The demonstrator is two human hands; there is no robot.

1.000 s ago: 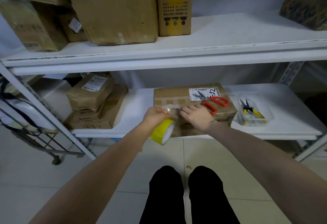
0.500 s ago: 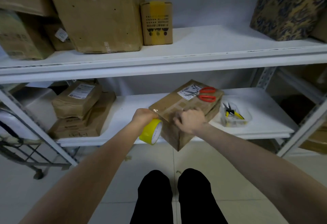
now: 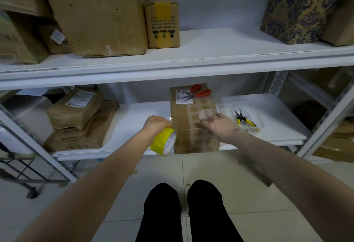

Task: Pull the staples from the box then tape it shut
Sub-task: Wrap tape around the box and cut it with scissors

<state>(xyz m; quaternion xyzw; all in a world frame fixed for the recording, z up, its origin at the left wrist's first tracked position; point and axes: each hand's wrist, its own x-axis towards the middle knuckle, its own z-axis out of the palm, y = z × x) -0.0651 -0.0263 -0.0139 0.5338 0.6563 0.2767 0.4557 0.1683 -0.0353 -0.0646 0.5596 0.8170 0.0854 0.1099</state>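
A brown cardboard box (image 3: pixel 186 119) lies lengthwise on the lower white shelf (image 3: pixel 130 119), its near end over the shelf's front edge. My left hand (image 3: pixel 156 125) grips a yellow roll of clear tape (image 3: pixel 164 143) at the box's left side. A clear strip runs from the roll across the box top. My right hand (image 3: pixel 217 125) lies on the box's right side with its fingers pressing the tape down. Red-handled scissors (image 3: pixel 198 92) rest on the far end of the box, over a white label.
A clear tray (image 3: pixel 256 125) with yellow-handled pliers (image 3: pixel 242 120) sits right of the box. Stacked brown parcels (image 3: pixel 76 119) fill the shelf's left part. Large boxes (image 3: pixel 95 12) and a patterned box (image 3: pixel 298 14) stand on the upper shelf. My legs are below, over a tiled floor.
The box has turned from sideways to lengthwise, pointing away from me. My right hand has shifted to its right side while my left keeps the roll at the left.
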